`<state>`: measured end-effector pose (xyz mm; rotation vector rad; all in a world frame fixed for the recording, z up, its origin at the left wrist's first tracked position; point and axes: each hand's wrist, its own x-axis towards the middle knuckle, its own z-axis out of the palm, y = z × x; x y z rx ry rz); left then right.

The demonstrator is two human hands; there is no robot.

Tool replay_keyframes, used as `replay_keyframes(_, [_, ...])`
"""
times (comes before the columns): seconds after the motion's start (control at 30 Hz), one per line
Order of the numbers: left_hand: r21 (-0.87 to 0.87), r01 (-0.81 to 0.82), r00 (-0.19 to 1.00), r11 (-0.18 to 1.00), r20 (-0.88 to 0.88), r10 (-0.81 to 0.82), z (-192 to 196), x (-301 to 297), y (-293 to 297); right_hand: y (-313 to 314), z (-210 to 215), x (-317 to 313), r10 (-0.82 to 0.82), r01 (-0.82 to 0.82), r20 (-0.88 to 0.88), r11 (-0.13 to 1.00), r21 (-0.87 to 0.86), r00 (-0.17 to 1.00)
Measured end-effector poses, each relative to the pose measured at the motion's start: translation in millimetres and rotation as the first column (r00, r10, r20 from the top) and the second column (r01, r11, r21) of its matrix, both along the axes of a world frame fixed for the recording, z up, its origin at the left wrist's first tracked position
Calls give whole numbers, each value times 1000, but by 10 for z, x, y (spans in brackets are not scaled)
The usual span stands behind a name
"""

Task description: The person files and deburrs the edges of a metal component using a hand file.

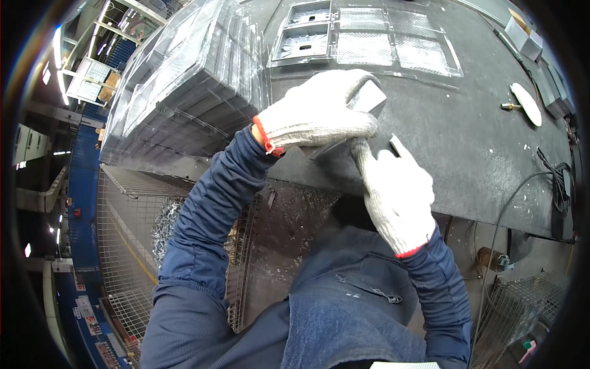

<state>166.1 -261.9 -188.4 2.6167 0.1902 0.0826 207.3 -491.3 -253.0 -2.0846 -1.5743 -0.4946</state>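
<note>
My left hand (322,109), in a white knit glove with a red cuff, is closed around a light grey block-shaped metal part (371,98). The part is tilted over the near edge of the dark workbench (455,154), and the glove covers most of it. Just below and to the right, my gloved right hand (399,194) is closed, its fingertips close to the part's lower end. From its grip sticks out the end of a thin, pale, stick-like tool (398,146); the rest is hidden in the glove.
A tall stack of grey trays (178,92) stands at left. Further back lies a divided tray (393,69) holding two rectangular metal parts. To the right are a white oval disc (527,104) and a coiled cable (558,187). Wire baskets (123,227) stand below the bench.
</note>
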Motion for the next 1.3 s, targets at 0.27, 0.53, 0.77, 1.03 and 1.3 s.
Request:
replay_keyframes(0.27, [-77, 7, 996, 997, -89, -14, 68, 4, -32, 6, 18, -116, -105, 94, -74, 985, -147, 992])
replay_keyframes(0.53, [29, 0, 1000, 1000, 3, 0, 8, -34, -70, -72, -40, -35, -26, 25, -7, 992, -125, 1000])
replay_keyframes(0.77, [6, 21, 998, 1000, 55, -21, -14, -51, -8, -168, 33, -132, -28, 22, -29, 981, -191, 999])
replay_keyframes(1.03, [-36, 3, 1000, 999, 8, -3, -20, -9, 118, -369, 36, -224, -62, 40, -164, 990, -132, 985])
replay_keyframes(1.3, [-168, -45, 993, 985, -119, 25, 174, -22, 129, -399, 77, -124, -36, 38, -214, 999, 6, 976])
